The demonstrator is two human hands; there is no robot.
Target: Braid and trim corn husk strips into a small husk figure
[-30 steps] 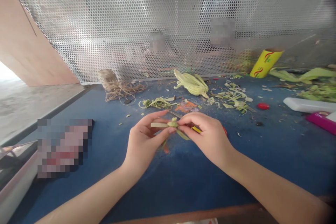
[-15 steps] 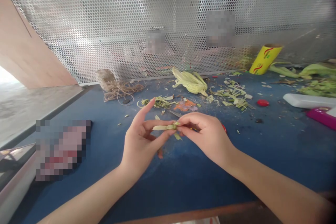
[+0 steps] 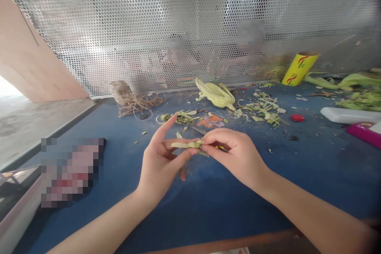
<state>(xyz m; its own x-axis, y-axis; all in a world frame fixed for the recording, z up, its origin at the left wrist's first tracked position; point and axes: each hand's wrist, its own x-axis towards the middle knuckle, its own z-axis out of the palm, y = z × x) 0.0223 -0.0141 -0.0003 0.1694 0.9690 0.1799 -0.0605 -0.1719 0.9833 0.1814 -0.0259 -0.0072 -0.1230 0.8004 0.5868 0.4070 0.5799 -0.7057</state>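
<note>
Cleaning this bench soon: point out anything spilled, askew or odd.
Husk trimmings lie scattered across the blue tabletop near the mesh wall, with orange scraps among them. A yellow roll leans tilted against the mesh. Loose twine sprawls at the back left.

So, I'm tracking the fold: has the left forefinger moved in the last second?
Yes. The left hand has lifted its forefinger off the leaf strip; it now points away, toward the green shreds on the mat.
</note>
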